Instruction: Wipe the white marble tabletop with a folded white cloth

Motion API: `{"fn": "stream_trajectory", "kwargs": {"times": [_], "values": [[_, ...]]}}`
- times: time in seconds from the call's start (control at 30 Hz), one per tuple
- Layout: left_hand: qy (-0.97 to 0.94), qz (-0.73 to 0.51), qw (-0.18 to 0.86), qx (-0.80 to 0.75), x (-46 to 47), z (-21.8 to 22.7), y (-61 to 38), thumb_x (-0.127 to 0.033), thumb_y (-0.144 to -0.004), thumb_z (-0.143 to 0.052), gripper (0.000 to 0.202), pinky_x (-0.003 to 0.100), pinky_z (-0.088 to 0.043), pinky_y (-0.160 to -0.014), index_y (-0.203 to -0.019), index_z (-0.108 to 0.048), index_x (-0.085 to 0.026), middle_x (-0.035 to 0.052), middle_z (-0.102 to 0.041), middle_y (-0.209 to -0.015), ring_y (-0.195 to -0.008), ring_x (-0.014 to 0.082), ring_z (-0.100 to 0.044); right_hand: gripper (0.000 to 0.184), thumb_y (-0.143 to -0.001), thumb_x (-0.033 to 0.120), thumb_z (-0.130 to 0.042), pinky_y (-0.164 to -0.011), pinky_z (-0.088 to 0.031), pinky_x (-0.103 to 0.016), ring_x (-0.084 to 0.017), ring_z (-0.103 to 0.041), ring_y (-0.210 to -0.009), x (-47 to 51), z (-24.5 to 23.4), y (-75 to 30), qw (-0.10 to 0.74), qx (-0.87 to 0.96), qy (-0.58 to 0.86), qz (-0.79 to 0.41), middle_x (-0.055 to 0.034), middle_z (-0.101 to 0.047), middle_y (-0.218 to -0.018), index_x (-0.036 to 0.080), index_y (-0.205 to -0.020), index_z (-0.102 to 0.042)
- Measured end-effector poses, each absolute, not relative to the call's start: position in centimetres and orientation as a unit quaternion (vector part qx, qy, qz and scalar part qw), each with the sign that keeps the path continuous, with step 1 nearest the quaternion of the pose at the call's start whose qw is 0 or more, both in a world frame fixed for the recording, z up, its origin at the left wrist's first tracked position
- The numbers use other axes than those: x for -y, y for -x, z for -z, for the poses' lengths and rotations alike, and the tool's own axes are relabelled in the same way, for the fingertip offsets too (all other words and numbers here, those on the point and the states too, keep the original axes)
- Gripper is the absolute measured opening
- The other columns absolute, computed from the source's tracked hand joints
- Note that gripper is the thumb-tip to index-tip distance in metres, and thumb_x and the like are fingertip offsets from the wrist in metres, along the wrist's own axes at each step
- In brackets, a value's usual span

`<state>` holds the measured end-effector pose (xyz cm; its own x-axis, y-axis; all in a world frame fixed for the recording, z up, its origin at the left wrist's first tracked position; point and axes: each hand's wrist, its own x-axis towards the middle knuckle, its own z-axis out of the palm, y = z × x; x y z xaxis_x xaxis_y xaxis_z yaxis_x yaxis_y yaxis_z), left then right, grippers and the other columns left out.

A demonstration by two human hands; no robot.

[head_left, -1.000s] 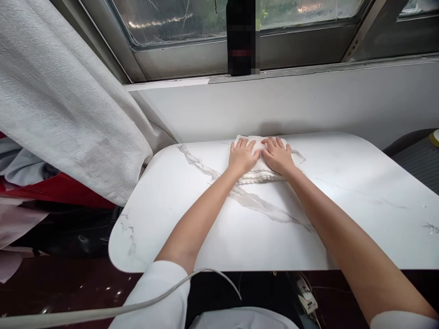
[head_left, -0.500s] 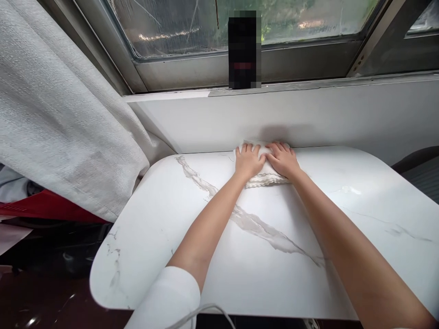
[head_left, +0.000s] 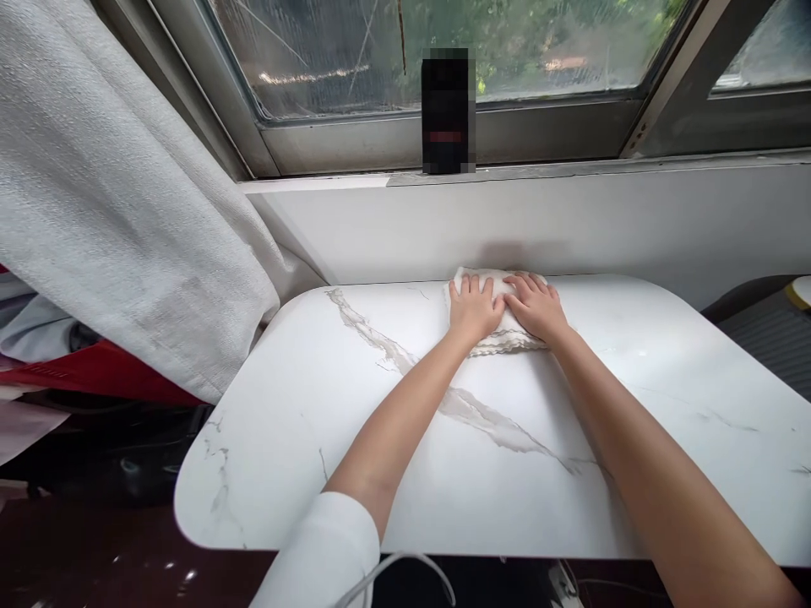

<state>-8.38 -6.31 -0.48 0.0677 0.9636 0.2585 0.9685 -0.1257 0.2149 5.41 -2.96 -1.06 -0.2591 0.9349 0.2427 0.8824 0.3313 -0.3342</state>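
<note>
Cloth (head_left: pixel 507 343), white and folded, lies at 12 o'clock on the worktop (head_left: pixel 380 439) against the wall (head_left: pixel 570 228); our left hand (head_left: pixel 474 309) and right hand (head_left: pixel 537 306) press it, fingers flat and gripping nothing; we judge it soft, light and limp, best pinched at its layered 6 o'clock edge.

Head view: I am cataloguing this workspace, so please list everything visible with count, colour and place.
table: one, white marble with grey veins, centre
cloth: one, white, folded, far table edge, under both hands
curtain: one, pale grey, left
window: one, grey metal frame, top
dark object: one, black, blurred, on the sill
red item: one, below the curtain, left
cable: one, white, bottom edge
sleeve: one, white, left forearm
left hand: one, flat on the cloth
right hand: one, flat on the cloth
</note>
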Motion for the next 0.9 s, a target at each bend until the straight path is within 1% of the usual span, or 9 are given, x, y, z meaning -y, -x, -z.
{"fn": "stream_trajectory", "kwargs": {"times": [0.1,0.23,0.37,0.53,0.77,0.9], "values": [[0.733,0.172,0.002,0.658,7.3,0.5,7.8,-0.041,-0.101,-0.029,0.054,0.054,-0.021,-0.121,-0.145,-0.047,-0.014,0.0144,-0.046,-0.152,-0.146,0.0314,-0.032,0.049,-0.093,0.039,-0.032,-0.115,-0.027,-0.058,-0.03,-0.032,-0.146,4.3,0.9,-6.0,0.19,0.787,0.584,-0.063,-0.008,-0.045,-0.154,0.025,-0.133,-0.055],[0.74,0.159,-0.002,0.653,9.0,0.5,7.2,-0.041,-0.102,-0.029,0.054,0.053,-0.02,-0.122,-0.147,-0.045,-0.016,0.0131,-0.043,-0.155,-0.148,0.0293,-0.03,0.052,-0.095,0.04,-0.028,-0.117,-0.025,-0.057,-0.03,-0.03,-0.148,6.5,0.8,-6.6,0.162,0.78,0.602,-0.055,-0.0083,-0.04,-0.157,0.022,-0.138,-0.052],[0.742,0.152,-0.006,0.653,11.0,0.4,6.5,-0.042,-0.102,-0.029,0.055,0.053,-0.02,-0.122,-0.147,-0.045,-0.016,0.0128,-0.043,-0.156,-0.149,0.0291,-0.029,0.053,-0.096,0.04,-0.027,-0.117,-0.026,-0.057,-0.029,-0.031,-0.147,8.7,0.7,-7.3,0.146,0.783,0.603,-0.035,-0.008,-0.041,-0.157,0.022,-0.14,-0.05],[0.751,0.159,-0.003,0.641,13.8,0.5,5.4,-0.041,-0.102,-0.03,0.054,0.054,-0.021,-0.122,-0.146,-0.046,-0.015,0.014,-0.043,-0.155,-0.148,0.0303,-0.03,0.055,-0.097,0.041,-0.026,-0.117,-0.025,-0.058,-0.031,-0.029,-0.148,11.8,0.8,-8.5,0.136,0.786,0.602,-0.029,-0.0106,-0.039,-0.158,0.019,-0.141,-0.05],[0.76,0.16,-0.02,0.629,19.2,0.4,3.9,-0.043,-0.102,-0.029,0.057,0.057,-0.019,-0.123,-0.149,-0.042,-0.014,0.0163,-0.04,-0.157,-0.15,0.0321,-0.027,0.055,-0.098,0.04,-0.022,-0.117,-0.028,-0.057,-0.029,-0.031,-0.148,16.9,1.6,-10.7,0.129,0.791,0.598,0.009,-0.0088,-0.04,-0.158,0.02,-0.14,-0.051],[0.76,0.175,-0.039,0.624,21.8,0.3,3.5,-0.043,-0.102,-0.029,0.057,0.056,-0.017,-0.124,-0.15,-0.041,-0.014,0.0165,-0.039,-0.157,-0.151,0.0318,-0.024,0.056,-0.1,0.041,-0.019,-0.116,-0.03,-0.056,-0.029,-0.031,-0.148,19.2,1.9,-11.6,0.123,0.801,0.585,0.027,-0.0087,-0.04,-0.158,0.02,-0.141,-0.051]]}}
